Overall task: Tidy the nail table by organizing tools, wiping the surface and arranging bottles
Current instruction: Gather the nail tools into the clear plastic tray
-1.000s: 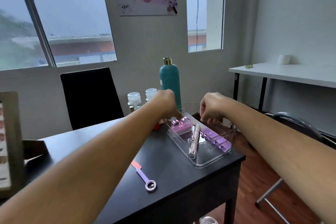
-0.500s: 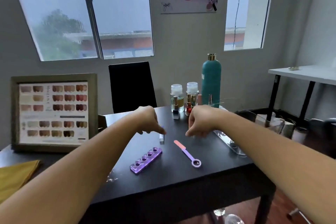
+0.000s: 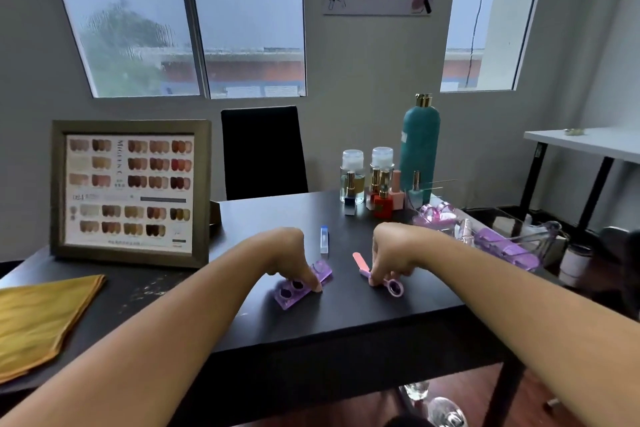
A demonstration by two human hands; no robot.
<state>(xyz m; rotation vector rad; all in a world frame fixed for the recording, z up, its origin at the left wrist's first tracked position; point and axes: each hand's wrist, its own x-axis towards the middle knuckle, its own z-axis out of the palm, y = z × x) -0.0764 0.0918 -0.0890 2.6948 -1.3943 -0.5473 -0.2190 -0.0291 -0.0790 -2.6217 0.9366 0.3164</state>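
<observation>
On the black nail table (image 3: 346, 319) my left hand (image 3: 289, 255) pinches a purple toe separator (image 3: 294, 291) that lies flat on the top. My right hand (image 3: 393, 250) grips the middle of a pink and purple nail file (image 3: 394, 286) with a ring end, also on the table. A small clear and blue block (image 3: 324, 240) lies between the two hands. A clear tray (image 3: 485, 236) holding purple tools sits at the right edge. Behind it stand small polish bottles (image 3: 382, 198), two clear pump bottles (image 3: 352, 177) and a tall teal bottle (image 3: 419, 146).
A framed nail colour chart (image 3: 130, 192) leans at the table's left. A folded yellow cloth (image 3: 38, 319) lies at the near left, with specks of debris beside it. A black chair (image 3: 264, 151) stands behind the table, and a white table (image 3: 585, 142) at the right wall.
The view swung left from the tray to the table's middle. Both hands dropped from above the table onto the top, the left closing on the toe separator, the right on the file.
</observation>
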